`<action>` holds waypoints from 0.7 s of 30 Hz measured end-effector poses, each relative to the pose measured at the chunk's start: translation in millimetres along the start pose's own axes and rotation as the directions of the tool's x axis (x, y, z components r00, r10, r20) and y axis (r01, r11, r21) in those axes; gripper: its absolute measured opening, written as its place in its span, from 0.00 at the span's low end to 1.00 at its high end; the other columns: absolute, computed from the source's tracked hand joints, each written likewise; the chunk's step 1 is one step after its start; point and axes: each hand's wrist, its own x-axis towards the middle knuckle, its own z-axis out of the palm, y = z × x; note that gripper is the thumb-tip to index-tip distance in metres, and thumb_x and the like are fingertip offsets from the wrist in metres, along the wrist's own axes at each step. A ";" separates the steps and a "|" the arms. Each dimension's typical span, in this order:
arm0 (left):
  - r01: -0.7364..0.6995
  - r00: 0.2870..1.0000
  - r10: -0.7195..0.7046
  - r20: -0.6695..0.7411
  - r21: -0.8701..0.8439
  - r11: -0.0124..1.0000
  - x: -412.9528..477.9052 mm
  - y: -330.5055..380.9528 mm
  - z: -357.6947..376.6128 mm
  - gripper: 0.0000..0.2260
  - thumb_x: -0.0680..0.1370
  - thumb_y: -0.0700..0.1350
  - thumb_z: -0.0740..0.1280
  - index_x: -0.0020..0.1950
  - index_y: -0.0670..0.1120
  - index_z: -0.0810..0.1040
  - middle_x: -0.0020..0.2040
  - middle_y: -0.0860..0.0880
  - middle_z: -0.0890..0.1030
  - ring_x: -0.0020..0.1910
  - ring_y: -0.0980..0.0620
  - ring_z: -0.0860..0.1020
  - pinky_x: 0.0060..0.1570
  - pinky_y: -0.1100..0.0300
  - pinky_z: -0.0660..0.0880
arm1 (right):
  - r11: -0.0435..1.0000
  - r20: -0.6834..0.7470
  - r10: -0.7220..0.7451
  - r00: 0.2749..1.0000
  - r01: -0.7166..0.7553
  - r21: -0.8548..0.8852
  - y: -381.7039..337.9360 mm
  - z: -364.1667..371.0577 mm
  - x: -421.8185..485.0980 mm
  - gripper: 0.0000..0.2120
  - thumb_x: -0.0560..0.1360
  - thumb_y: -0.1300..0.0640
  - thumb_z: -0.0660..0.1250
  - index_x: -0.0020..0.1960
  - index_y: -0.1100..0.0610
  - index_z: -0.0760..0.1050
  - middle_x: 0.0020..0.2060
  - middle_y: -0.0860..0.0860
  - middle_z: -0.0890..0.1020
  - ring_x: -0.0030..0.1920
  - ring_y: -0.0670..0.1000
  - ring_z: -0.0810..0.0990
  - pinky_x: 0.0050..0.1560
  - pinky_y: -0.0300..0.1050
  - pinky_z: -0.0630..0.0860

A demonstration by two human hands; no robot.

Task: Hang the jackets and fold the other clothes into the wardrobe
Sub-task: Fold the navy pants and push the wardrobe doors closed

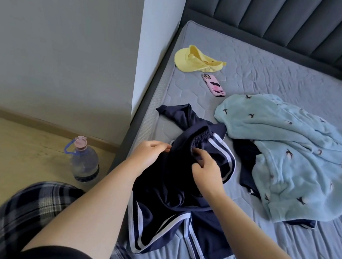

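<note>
The left hand point(150, 154) and right hand point(206, 168) pinch the elastic waistband of navy striped shorts point(179, 186). Lifted off the mattress point(281, 247), the shorts seem held taut for straightening before folding.

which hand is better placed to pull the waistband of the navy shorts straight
Right, probably: the right hand already pinches the elastic waistband of the navy shorts, while the left hand grips plain fabric beside it.

Soft, even daylight, moderately bright; source not visible. Wall point(57, 33) reads flat grey, no glare. Faint, diffuse shadows under the light blue fleece point(296, 153) and the navy shorts point(180, 175) on the mattress point(285, 80). Wide-angle bending: headboard point(294, 21) and floor edge curve toward the frame borders. Plaid trousers point(24, 213) at lower left smeared, out of focus. Centre fairly sharp, slight compression softness.
</note>
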 end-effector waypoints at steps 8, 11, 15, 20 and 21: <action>0.040 0.997 -0.044 -0.056 -0.065 0.997 0.5 -1.4 -0.7 0.09 0.78 0.43 0.63 0.48 0.50 0.84 0.46 0.52 0.85 0.51 0.50 0.81 0.56 0.54 0.76 | 0.973 0.004 0.005 1.000 -0.004 -0.231 -12.1 19.0 -3.7 0.45 0.69 0.59 0.64 0.77 0.42 0.44 0.35 0.48 0.78 0.36 0.52 0.78 0.39 0.48 0.77; 0.097 0.990 -0.114 -0.081 -0.182 0.978 -0.5 1.1 -5.5 0.09 0.79 0.42 0.62 0.51 0.48 0.82 0.48 0.48 0.84 0.51 0.50 0.81 0.52 0.55 0.77 | 0.966 0.011 -0.048 0.999 0.049 -0.253 -19.2 18.9 1.9 0.44 0.68 0.64 0.61 0.77 0.41 0.46 0.28 0.50 0.73 0.28 0.51 0.72 0.31 0.49 0.72; 0.169 0.966 -0.240 -0.092 -0.478 0.862 0.7 11.0 -15.9 0.10 0.82 0.42 0.56 0.56 0.45 0.76 0.50 0.45 0.82 0.49 0.48 0.80 0.43 0.57 0.74 | 0.993 0.106 -0.036 0.994 0.047 -0.105 -27.0 6.8 6.9 0.43 0.70 0.67 0.60 0.77 0.42 0.49 0.49 0.55 0.80 0.41 0.53 0.80 0.38 0.47 0.80; 0.099 0.989 -0.142 -0.046 -0.505 0.857 5.2 14.1 -15.7 0.11 0.83 0.41 0.56 0.60 0.48 0.74 0.54 0.47 0.81 0.55 0.48 0.79 0.50 0.58 0.75 | 0.978 0.282 -0.161 0.946 0.192 -0.087 -34.0 -6.7 12.2 0.37 0.69 0.72 0.58 0.74 0.47 0.63 0.67 0.49 0.73 0.40 0.41 0.76 0.31 0.28 0.71; 0.080 0.995 -0.103 -0.016 -0.509 0.857 5.5 13.6 -14.9 0.10 0.83 0.41 0.56 0.60 0.49 0.75 0.54 0.48 0.81 0.54 0.50 0.79 0.47 0.59 0.75 | 0.968 0.335 -0.189 0.923 0.232 -0.093 -37.1 -7.7 12.3 0.36 0.68 0.73 0.57 0.71 0.47 0.68 0.63 0.48 0.77 0.41 0.42 0.79 0.34 0.31 0.73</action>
